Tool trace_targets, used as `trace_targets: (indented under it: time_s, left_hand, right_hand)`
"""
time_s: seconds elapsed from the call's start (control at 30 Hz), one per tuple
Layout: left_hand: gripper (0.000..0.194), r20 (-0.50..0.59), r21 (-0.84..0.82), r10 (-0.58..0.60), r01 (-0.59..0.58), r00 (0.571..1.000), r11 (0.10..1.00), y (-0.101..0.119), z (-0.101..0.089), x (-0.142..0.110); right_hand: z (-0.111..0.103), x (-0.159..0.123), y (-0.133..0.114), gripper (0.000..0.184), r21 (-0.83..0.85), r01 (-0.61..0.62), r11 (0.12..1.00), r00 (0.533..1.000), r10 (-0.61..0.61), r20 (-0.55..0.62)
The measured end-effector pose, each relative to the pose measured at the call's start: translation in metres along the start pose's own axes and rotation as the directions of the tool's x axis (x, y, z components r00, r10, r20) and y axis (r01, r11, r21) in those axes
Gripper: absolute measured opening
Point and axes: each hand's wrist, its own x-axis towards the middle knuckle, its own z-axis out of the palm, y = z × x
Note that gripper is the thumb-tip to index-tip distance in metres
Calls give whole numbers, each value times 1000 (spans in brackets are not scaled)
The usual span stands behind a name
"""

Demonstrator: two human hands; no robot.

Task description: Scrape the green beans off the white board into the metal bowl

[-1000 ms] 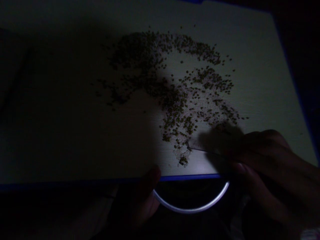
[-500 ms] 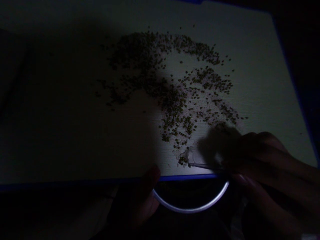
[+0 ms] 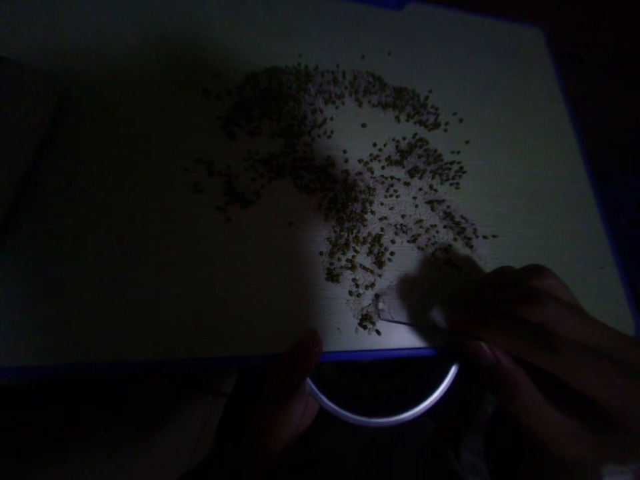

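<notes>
head view, dim light: right hand [image 3: 520, 320] pinches a slender metal pick [image 3: 395, 321], its blurred fingers [image 3: 440, 293] closed on the shaft, tip just beside the lowest clump of small green-brown grains [image 3: 367, 322] mixed with white grains [image 3: 357, 307], near the blue front edge of a pale board [image 3: 500, 167]. a low, steady tip parts single grains best. left hand [image 3: 270, 400] lies at that edge, above a round pale rim [image 3: 383, 419]; its grip is too dark to tell.
</notes>
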Motion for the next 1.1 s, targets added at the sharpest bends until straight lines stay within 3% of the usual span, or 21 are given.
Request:
trace_targets:
  time_s: [0.17,0.37,0.53,0.67,0.8,0.97,1.1]
  left_hand:
    - [51,32,29,22,-23,999,999,0,1,1]
    - [61,-51,71,37,-34,998,997,2,10,-3]
    - [50,-39,62,34,-32,999,998,-1,4,-1]
    - [49,23,59,40,-42,999,997,0,-4,1]
    - [52,19,51,37,-38,999,998,2,0,-2]
    - [43,32,-34,-17,18,999,999,-2,10,-6]
    - [28,55,-104,80,-74,995,992,-6,8,-2]
  right_hand:
    - [1,-5,0,24,68,16,998,999,-12,-51]
    - [4,-9,-1,24,76,21,997,999,-17,-52]
    - [5,-10,0,21,79,66,995,997,-63,-48]
    - [3,-10,-3,19,74,25,997,1000,-24,-6]
    - [0,-11,-8,17,49,-15,999,999,12,42]
    - [2,-9,-4,19,-3,2,1000,1000,-2,15]
    - [4,-3,-3,25,-55,-5,998,1000,5,-13]
